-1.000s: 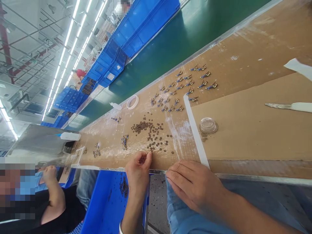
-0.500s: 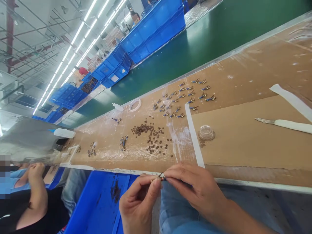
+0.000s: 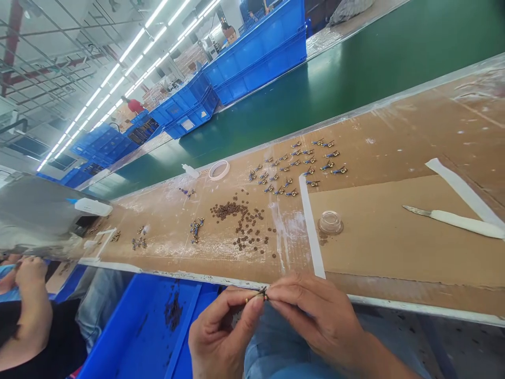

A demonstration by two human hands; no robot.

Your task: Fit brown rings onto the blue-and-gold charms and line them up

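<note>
At the table's front edge, my left hand (image 3: 226,329) pinches a small figurine (image 3: 262,292) between thumb and forefinger. Only bits of it show, dark and gold. From the other side my right hand (image 3: 315,305) closes its fingertips on the same figurine, and the two hands nearly meet. Beyond them lies a scattered heap of small brown discs (image 3: 229,210). Several blue and gold figurines (image 3: 292,163) lie in loose rows behind the discs, and a small cluster of figurines (image 3: 195,230) is left of the heap.
A clear round dish (image 3: 330,223) and a white-handled knife (image 3: 453,217) lie on cardboard at right. A tape roll (image 3: 219,170) and white bottle (image 3: 191,171) are near the green belt (image 3: 355,68). A blue bin (image 3: 150,321) stands below; a co-worker's arm (image 3: 33,310) shows at left.
The camera view has tilted and shifted slightly. Both hands stay together at the table edge, with the figurine turned a little between the fingertips.
</note>
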